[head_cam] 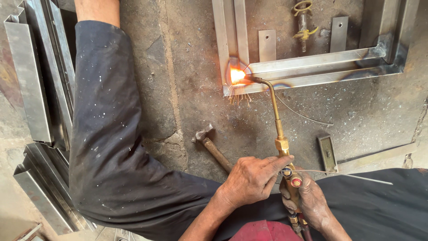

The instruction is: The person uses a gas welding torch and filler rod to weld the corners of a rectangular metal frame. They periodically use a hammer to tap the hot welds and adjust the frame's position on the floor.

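A: Starting at the left, what is cut off?

B: The stacked steel channels (31,89) run out of view at the edge, and a dark trouser leg (107,134) covers part of them. Its foot lies beyond the top border.

A: And the middle?

B: A hammer (211,145) lies on the concrete floor (178,67); its handle end disappears under the left hand (249,180). That hand is curled, forefinger stretched onto the brass torch (278,134), touching the neck.

A: The torch tip?

B: Lost in the orange glare at the corner of the steel frame (312,67) — sparks fall just below it.

A: The right hand?

B: The right hand (310,201) is closed around the torch body and also pinches a thin filler rod (352,176) pointing right. The hoses drop out of view at the bottom.

A: Any labels or containers?

B: None I can make out — only two flat plates (267,44) and a yellow-ringed fitting (303,22) inside the frame.
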